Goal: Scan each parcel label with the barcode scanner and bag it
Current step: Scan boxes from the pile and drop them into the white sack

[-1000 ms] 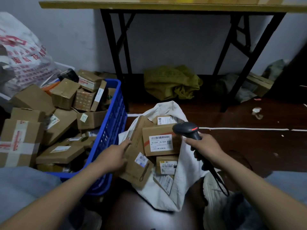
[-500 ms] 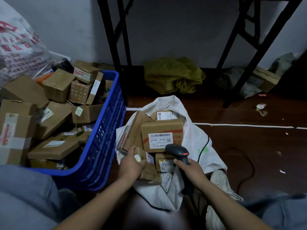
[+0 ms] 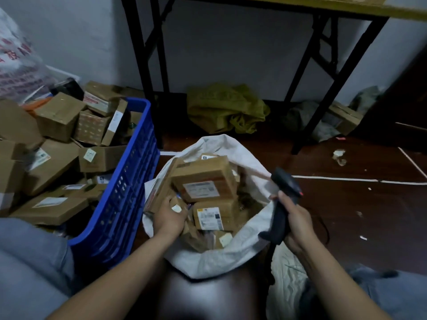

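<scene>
Gripping a small brown cardboard parcel (image 3: 177, 207) with the left hand (image 3: 169, 217) inside the open white woven sack (image 3: 231, 257), among several boxes already bagged, and clasping the black pistol-grip barcode scanner (image 3: 278, 218) in the right hand (image 3: 299, 225) at the sack's rim, seemingly leaving a heaped blue plastic crate (image 3: 124, 204) of parcels waiting.

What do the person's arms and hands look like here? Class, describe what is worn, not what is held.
Both the left hand and right hand are ungloved. The left forearm and right forearm are uncovered to the frame's lower edge, no sleeve in view. No watch or bracelet shows at either wrist. Rings cannot be ruled out in this dim picture.
</scene>
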